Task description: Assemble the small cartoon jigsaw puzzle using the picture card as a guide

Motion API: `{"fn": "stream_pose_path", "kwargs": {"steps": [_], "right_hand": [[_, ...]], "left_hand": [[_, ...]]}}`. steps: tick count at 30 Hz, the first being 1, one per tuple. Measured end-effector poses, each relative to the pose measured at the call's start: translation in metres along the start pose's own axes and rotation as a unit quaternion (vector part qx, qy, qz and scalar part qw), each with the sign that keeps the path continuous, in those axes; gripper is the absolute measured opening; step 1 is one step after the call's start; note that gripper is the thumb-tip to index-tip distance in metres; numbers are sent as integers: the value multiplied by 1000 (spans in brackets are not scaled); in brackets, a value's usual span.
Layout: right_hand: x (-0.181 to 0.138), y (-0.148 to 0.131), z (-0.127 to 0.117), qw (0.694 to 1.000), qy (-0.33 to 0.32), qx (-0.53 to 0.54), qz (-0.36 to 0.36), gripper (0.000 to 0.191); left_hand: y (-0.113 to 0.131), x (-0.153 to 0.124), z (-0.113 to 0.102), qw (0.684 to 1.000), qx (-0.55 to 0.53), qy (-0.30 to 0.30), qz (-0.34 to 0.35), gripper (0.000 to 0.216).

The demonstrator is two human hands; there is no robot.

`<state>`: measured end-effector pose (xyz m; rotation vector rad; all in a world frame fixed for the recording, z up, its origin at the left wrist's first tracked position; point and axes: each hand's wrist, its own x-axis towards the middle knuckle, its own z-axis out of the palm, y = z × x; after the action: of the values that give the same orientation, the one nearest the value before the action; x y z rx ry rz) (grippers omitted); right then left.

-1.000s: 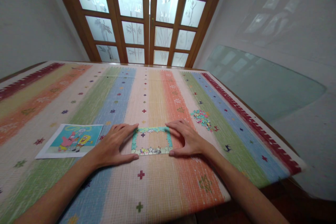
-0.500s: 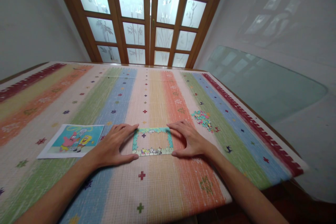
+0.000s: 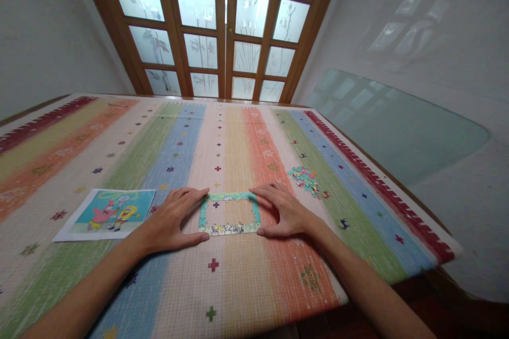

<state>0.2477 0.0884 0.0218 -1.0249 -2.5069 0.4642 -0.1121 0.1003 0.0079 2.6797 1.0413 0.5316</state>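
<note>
A small rectangular jigsaw frame (image 3: 229, 197), only its border assembled, lies on the striped tablecloth (image 3: 238, 286). My left hand (image 3: 170, 220) rests flat against the frame's left side, fingers spread, thumb by the lower left corner. My right hand (image 3: 282, 209) lies against the frame's right side, fingers stretched toward the upper right corner, thumb at the lower right corner. Neither hand holds a piece. A heap of loose puzzle pieces (image 3: 305, 178) sits just beyond my right hand.
A printed cartoon picture (image 3: 107, 213) lies left of my left hand. The table's right edge (image 3: 397, 196) runs diagonally, with a glass sheet (image 3: 397, 127) leaning on the wall beyond. Wooden frosted-glass doors (image 3: 222, 26) stand behind the table.
Both hands stay pressed against the frame's sides; only slight shifts of the fingers and the view.
</note>
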Motion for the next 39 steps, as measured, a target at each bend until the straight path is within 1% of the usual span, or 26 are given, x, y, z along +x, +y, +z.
{"fn": "stream_pose_path", "kwargs": {"steps": [3,6,8,9,10,12,13,14,16,18,21,24,29,32,39], "right_hand": [[1,-1,0,1000,-3,2,-6,84],[1,-1,1,1000,-7,1,-12,84],[0,-1,1,1000,-4,-4,-5,84],[0,0,0,1000,7,-11,6,82],[1,2,-1,999,25,-23,23,76],[1,9,-3,992,81,-54,74,52],[0,14,-4,985,113,-73,104,40],[0,19,-6,976,143,-93,136,32],[-3,32,-10,952,186,-136,199,27],[-7,43,-14,926,206,-184,255,28],[-14,55,-19,891,212,-245,317,31],[-18,60,-21,871,202,-280,349,32],[-20,64,-20,870,177,-283,364,33],[-20,66,-18,871,181,-273,366,31],[-21,66,-17,874,200,-285,340,31]], "left_hand": [[1,1,-1,1000,5,-15,-4,86],[1,1,-1,1000,3,-10,0,85],[1,1,-1,1000,-1,3,7,80],[1,2,-1,1000,-3,14,9,73],[1,2,-2,999,-7,32,7,63],[2,3,-4,997,-13,75,-2,40],[2,4,-6,995,-14,93,-8,31],[3,4,-7,994,-9,105,-13,27],[4,5,-10,993,13,116,-14,35],[4,6,-12,993,39,114,-8,43],[2,6,-11,994,53,97,12,48],[1,5,-8,995,68,71,32,51],[0,5,-6,996,66,41,52,49],[1,5,-6,997,48,36,46,48],[-1,5,-5,998,43,29,39,48]]}}
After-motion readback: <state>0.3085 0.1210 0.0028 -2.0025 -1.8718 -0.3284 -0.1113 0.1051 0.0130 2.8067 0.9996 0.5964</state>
